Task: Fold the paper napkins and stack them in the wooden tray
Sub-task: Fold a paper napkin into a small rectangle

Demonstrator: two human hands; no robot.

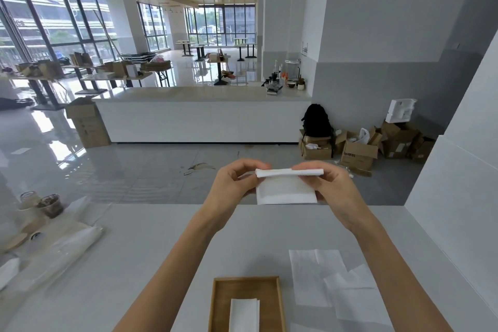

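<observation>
I hold a white paper napkin [286,189] up in the air beyond the far edge of the table. My left hand [234,183] pinches its left end and my right hand [332,183] pinches its right end. The top edge is bent over into a fold and a flap hangs below. A wooden tray [219,302] sits at the near edge of the table, with a folded white napkin [244,314] lying inside it. Unfolded napkins [334,286] lie spread flat to the right of the tray.
The white table [151,250] carries clear plastic bags [59,250] and plastic cups [51,205] at the left. A white wall [458,197] borders the table on the right. Beyond are a long white counter, cardboard boxes and a black backpack on the floor.
</observation>
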